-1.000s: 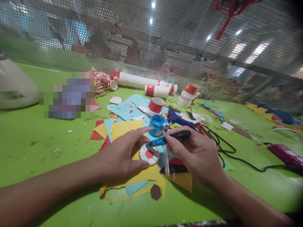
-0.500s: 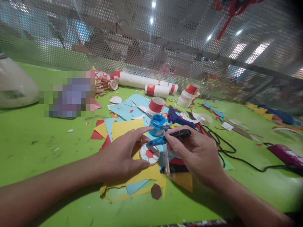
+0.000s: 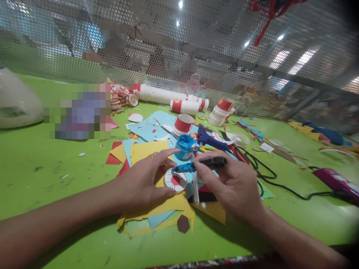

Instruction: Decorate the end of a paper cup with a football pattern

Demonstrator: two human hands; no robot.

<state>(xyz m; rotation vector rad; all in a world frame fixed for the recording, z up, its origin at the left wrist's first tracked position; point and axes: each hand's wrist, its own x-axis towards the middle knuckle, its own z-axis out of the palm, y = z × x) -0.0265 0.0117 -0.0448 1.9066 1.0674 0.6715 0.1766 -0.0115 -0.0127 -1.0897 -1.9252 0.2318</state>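
Note:
Between the thumb and fingers of my left hand (image 3: 143,183) is a small round white disc (image 3: 176,182) with a red hexagon in its middle and blue dots near its left edge. My right hand (image 3: 238,183) grips a black marker (image 3: 213,163) whose front end is smeared with blue paint. The marker's tip is over the disc's upper left edge; whether it touches cannot be made out. Just beyond stands an open jar of blue paint (image 3: 185,151). Under the disc lies yellow paper (image 3: 168,204), and a brown hexagon (image 3: 183,223) rests nearer to me.
Behind the jar are a red and white paper cup (image 3: 183,124) and a blue glue gun (image 3: 210,140). Stacked paper cups (image 3: 185,107) lie along the perforated screen. A black cable (image 3: 291,194) runs right to a purple device (image 3: 333,183). Paper scraps litter the green table (image 3: 56,194).
The marker's tip has shifted slightly over the disc. The whole view has moved a little, and both hands keep their holds.

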